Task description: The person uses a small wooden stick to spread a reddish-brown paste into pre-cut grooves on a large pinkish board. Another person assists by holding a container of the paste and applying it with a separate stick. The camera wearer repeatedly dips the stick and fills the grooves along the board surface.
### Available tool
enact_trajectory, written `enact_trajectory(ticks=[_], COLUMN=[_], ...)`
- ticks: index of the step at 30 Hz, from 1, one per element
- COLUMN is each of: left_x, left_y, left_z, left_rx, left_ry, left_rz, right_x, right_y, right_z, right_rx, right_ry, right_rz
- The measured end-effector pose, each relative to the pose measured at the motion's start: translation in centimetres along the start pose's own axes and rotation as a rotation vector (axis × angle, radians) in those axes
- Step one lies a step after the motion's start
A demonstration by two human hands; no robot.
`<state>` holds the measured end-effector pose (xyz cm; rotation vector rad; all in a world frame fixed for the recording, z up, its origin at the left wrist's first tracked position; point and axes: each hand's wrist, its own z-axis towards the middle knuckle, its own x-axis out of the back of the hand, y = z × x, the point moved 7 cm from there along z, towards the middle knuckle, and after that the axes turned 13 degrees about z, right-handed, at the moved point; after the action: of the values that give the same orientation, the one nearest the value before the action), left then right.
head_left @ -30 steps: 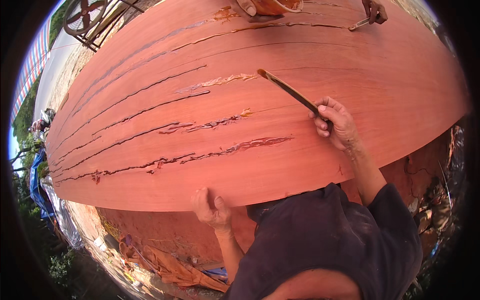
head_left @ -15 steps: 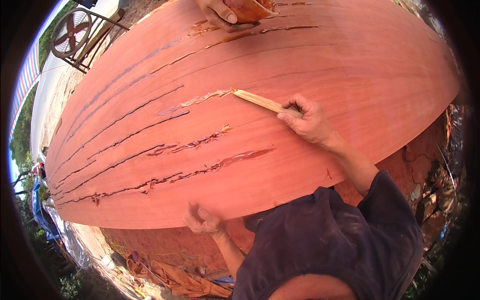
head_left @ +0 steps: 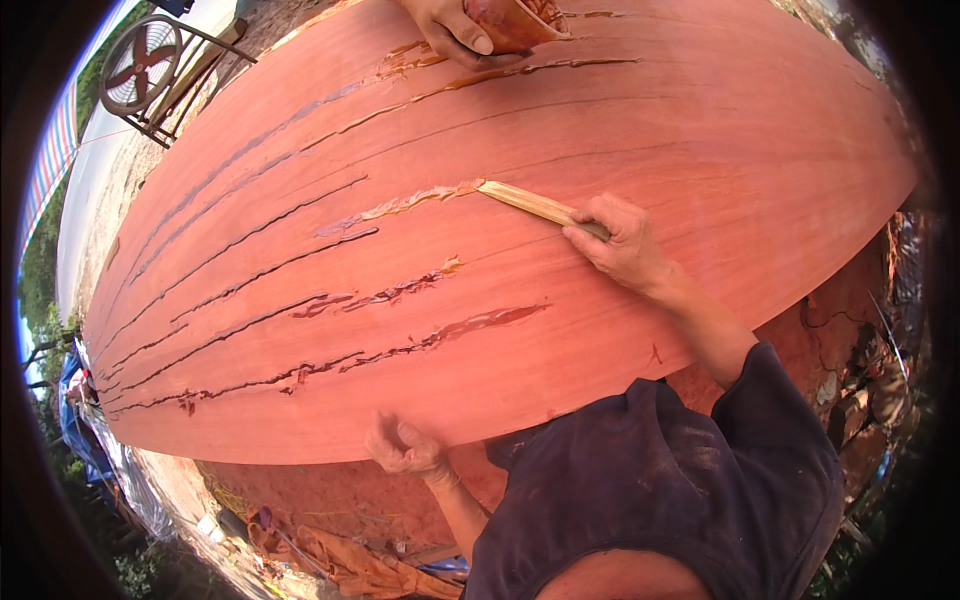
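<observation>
Now slightly farther right: stick (head_left: 527, 204) in right hand (head_left: 622, 242), touching paste streak (head_left: 402, 204).

We see a wooden stick (head_left: 530, 205), a smooth, mostly matt reddish panel (head_left: 760, 215) with wood-like grain, glossy, lumpy paste streaks (head_left: 482, 321) and a dull cloth shirt (head_left: 650, 480).

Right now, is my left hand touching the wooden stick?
Apart. The head view shows your left hand at the near edge of the red board, while your right hand holds the wooden stick farther up, board visible between.
</observation>
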<state>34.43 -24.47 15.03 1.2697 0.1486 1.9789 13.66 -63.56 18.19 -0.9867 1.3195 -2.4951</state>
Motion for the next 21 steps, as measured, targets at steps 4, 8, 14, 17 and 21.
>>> enact_trajectory(ticks=[4, 8, 14, 17, 21], left_x=[0.0, 0.1, 0.0, 0.0, 0.0], left_y=[0.0, -0.2, -0.6, -0.6, -0.6], left_z=[-0.1, 0.0, -0.1, -0.2, -0.2], left_rx=[-0.056, -0.093, -0.09, -0.088, -0.091], left_ry=[-0.049, -0.041, -0.041, -0.034, -0.045], left_rz=[0.015, 0.054, 0.039, 0.035, 0.041], right_x=[1.3, 0.2, -0.6, -0.2, -1.8], right_y=[-0.3, -1.1, -2.1, -2.5, -3.0], right_z=[-0.5, -0.1, 0.0, -0.2, -0.1], right_rx=[-0.047, -0.056, 0.023, 0.068, 0.106], right_ry=[0.037, 0.002, 0.008, 0.041, -0.042], right_rz=[-0.035, -0.03, -0.135, -0.158, -0.18])
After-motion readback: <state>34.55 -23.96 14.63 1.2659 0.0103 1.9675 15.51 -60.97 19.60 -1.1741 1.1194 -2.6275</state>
